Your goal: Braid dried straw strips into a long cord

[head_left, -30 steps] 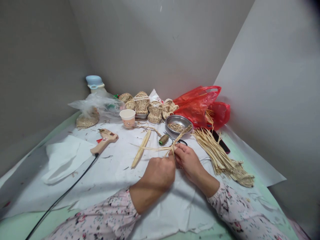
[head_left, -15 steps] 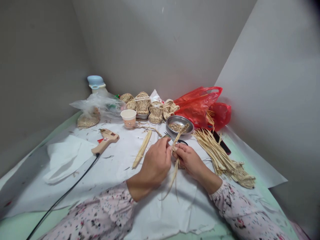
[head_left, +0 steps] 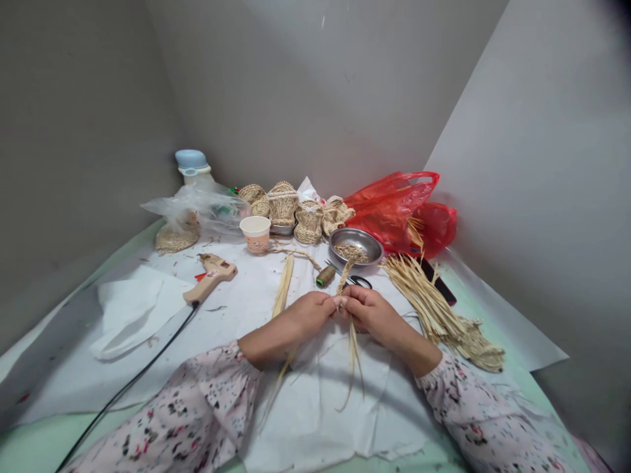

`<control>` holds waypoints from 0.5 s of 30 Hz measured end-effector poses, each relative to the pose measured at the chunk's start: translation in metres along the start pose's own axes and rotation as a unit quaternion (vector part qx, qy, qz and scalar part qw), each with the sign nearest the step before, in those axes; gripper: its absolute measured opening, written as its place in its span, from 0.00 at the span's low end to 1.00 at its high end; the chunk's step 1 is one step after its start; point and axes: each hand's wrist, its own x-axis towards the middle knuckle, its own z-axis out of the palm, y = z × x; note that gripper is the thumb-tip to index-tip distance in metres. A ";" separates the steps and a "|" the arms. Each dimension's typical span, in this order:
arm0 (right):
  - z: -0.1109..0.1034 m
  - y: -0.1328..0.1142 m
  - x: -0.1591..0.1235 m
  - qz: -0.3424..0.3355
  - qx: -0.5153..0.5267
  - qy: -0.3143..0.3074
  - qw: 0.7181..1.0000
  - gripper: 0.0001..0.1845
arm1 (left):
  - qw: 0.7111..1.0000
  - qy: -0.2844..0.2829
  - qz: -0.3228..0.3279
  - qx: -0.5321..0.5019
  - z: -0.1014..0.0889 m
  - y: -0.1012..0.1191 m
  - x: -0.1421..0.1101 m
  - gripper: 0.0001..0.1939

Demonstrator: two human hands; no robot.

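Since the earlier view the left hand (head_left: pixel 310 314) has dropped lower to meet the right hand (head_left: pixel 372 315). The two are now together, fingertips (head_left: pixel 340 301) touching and both pinched on one straw plait (head_left: pixel 345 276), which rises toward the bowl (head_left: pixel 355 246) while its loose tails (head_left: pixel 353 361) hang down over the cloth. Plaiting looks to be the step in hand, and the tails seem to call for another crossing and a firm pull. From left to right, placed against the bowl, one round mat (head_left: pixel 177 240) and one capped bottle (head_left: pixel 193 167) sit far to its left, one glue gun (head_left: pixel 211 276) lies well left, and one paper cup (head_left: pixel 255 233) stands nearer. Four woven straw pieces (head_left: pixel 282 203) stand just behind it, one spool (head_left: pixel 325 276) and one pair of scissors (head_left: pixel 359 282) lie just in front, one red bag (head_left: pixel 394 210) is beside it, and one straw bundle (head_left: pixel 428 309) lies to its right.
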 end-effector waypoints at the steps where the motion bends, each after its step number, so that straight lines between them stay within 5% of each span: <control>1: 0.000 0.000 0.000 -0.005 -0.015 0.004 1.000 0.11 | 0.999 -0.018 -0.025 -0.035 0.000 0.001 -0.001 0.19; 7: -0.003 -0.004 -0.001 -0.080 -0.149 0.061 0.984 0.11 | 0.970 -0.063 -0.090 -0.219 0.002 0.009 -0.007 0.19; 15: -0.007 -0.004 0.001 -0.075 -0.139 0.054 0.986 0.11 | 0.979 -0.050 -0.059 -0.191 0.003 0.003 -0.005 0.19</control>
